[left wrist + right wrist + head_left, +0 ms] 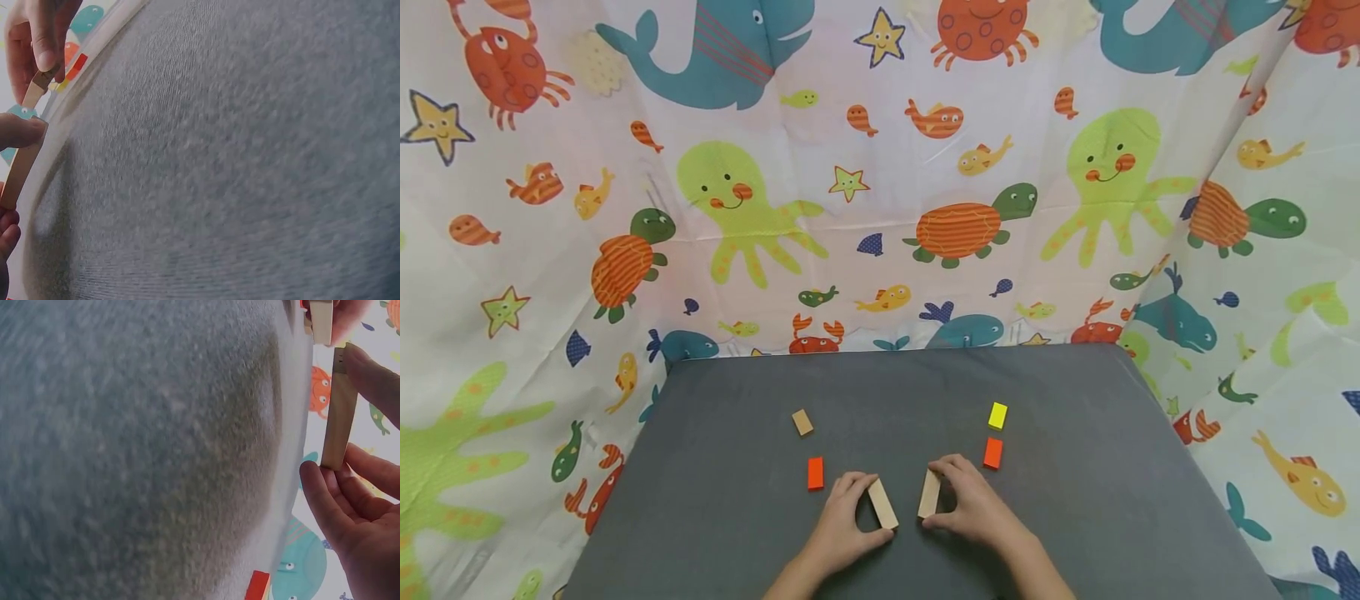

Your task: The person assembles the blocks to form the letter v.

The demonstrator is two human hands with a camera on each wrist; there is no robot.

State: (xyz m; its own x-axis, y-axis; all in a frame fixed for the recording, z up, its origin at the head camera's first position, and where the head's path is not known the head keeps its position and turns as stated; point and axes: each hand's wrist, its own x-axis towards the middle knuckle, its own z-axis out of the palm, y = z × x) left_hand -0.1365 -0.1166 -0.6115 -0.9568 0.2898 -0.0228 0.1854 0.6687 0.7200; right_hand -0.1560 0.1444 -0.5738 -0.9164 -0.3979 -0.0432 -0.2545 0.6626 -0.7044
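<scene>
My left hand [841, 523] pinches a plain wooden block [883, 504] by its two ends, thumb at the near end and fingers at the far end. Opposite it, my right hand [973, 504] holds a second wooden block [929, 493] lengthwise in the same way. A small gap separates the two blocks, which lean toward each other at their near ends. The left wrist view shows the left hand's block [25, 164] between thumb and fingers. In the right wrist view the other block [340, 412] spans from thumb to fingertips.
On the grey table [722, 517] lie a red block [816, 473] and a small tan block [802, 422] at left. A second red block [993, 453] and a yellow block [997, 416] lie at right. A sea-animal curtain [850, 242] hangs behind the table.
</scene>
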